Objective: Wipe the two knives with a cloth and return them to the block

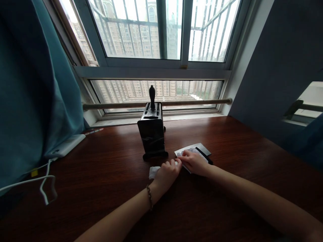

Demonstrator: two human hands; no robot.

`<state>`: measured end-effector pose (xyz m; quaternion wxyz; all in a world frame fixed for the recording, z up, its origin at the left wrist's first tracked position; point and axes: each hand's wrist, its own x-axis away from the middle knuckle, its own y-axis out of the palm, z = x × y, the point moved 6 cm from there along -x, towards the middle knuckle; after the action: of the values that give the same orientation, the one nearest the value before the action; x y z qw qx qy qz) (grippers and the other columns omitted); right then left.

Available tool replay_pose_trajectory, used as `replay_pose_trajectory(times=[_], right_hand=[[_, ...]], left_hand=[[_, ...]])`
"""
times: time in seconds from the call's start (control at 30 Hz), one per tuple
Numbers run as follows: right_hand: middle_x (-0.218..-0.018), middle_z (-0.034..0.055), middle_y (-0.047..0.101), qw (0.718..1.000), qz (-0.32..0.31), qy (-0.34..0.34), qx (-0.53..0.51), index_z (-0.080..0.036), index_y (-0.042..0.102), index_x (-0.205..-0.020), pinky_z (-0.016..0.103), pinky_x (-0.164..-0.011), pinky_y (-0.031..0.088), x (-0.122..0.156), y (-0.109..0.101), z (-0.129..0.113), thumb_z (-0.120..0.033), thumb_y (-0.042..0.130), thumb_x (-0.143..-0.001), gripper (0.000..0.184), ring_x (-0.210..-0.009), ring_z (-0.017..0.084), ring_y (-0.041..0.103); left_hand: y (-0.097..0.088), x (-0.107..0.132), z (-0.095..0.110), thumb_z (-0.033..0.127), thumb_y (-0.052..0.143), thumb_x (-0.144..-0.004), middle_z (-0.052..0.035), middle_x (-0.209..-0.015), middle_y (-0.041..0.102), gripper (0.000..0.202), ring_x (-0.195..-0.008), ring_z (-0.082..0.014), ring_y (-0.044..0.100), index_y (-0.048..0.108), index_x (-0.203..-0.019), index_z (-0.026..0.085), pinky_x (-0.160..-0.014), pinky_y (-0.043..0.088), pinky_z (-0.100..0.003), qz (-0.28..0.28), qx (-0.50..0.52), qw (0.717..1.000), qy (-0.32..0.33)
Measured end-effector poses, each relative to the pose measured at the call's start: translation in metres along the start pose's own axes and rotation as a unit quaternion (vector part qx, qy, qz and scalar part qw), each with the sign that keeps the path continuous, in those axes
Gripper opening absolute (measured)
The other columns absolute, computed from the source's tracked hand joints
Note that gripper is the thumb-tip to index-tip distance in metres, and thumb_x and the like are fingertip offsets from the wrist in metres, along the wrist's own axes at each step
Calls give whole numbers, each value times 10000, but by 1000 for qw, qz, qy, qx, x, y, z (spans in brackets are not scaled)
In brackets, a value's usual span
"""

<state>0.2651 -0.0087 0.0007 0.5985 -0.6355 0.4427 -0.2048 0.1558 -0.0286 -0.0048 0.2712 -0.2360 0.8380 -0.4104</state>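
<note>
My left hand rests on the dark wooden desk with its fingers curled over a small white crumpled paper or tissue. My right hand lies just to its right, fingers closed on a white paper piece lying on a flat grey card. A thin black pen-like object lies on that card beside my right hand. A black upright box-shaped holder with a knob on top stands just behind both hands.
A white power bank with a white cable lies at the desk's left, by a teal curtain. A window with a wooden rail runs along the back. A dark wall closes the right side.
</note>
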Motion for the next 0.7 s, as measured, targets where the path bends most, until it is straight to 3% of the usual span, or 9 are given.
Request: replay_pose_trajectory(times=[0.1, 0.23, 0.4, 0.57, 0.7], right_hand=[[-960, 52, 536, 999, 8, -34, -36, -238, 563, -1149, 250, -716, 389, -2, 1, -7, -270, 392, -927, 282, -790, 152, 537], [-974, 44, 539, 1000, 8, -23, 6, -253, 570, -1136, 254, -686, 380, -6, 3, 10, -320, 372, -942, 285, -776, 154, 539], [-981, 21, 535, 991, 1, 66, 113, -288, 557, -1134, 246, -618, 351, -5, 4, 54, -360, 344, -952, 289, -713, 136, 544], [-958, 40, 533, 980, -3, 130, 148, -253, 583, -1070, 254, -579, 327, 11, -3, 103, -352, 336, -956, 290, -712, 145, 553], [-939, 40, 529, 971, -10, 167, 169, -260, 579, -1067, 259, -585, 322, 23, -8, 127, -363, 338, -954, 285, -706, 147, 551]], left_hand=[[-1, 0, 0, 95, 389, -861, -57, -728, 523, 254, -569, -157, 556, 463, -1104, 101, -461, 382, -231, -3, -3, 1000, -2], [0, 0, 1, 87, 386, -859, -54, -728, 522, 271, -565, -152, 551, 452, -1121, 104, -466, 380, -228, -6, -5, 1000, -3], [3, 0, 2, 81, 391, -857, -53, -732, 526, 268, -566, -150, 555, 455, -1115, 115, -463, 377, -225, -11, -6, 1000, -1], [2, -1, 2, 71, 379, -856, -59, -742, 529, 274, -567, -153, 559, 460, -1115, 111, -456, 382, -228, -12, -7, 1000, 0], [1, -1, 2, 67, 389, -848, -59, -742, 531, 278, -567, -153, 560, 465, -1112, 111, -455, 380, -226, -11, -8, 1000, 1]])
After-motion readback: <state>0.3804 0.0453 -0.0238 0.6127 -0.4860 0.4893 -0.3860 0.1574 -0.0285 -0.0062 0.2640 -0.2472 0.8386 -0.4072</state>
